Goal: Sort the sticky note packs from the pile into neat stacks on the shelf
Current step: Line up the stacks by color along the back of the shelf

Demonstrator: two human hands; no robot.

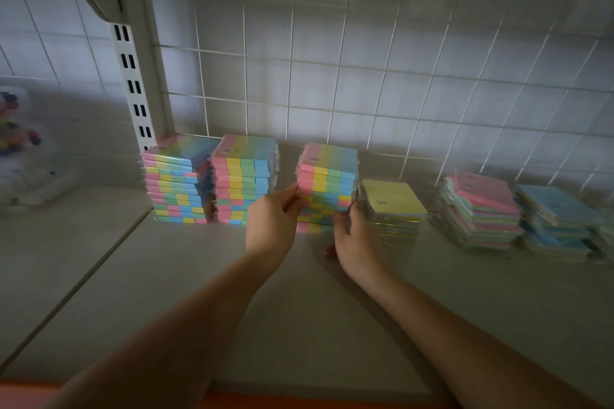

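Stacks of packs already stand on the shelf (332, 292), the left hand (270, 221) and right hand (357, 239) grip the third striped stack (327, 188) from both sides, no loose pile is visible.

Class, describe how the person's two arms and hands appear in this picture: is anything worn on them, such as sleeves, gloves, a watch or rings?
Both forearms are bare right to the bottom edge of the picture: no sleeves show. The left hand and the right hand wear no gloves. No watch, bracelet or band shows at either wrist. The light is dim and the fingers slightly blurred, so rings cannot be ruled out.
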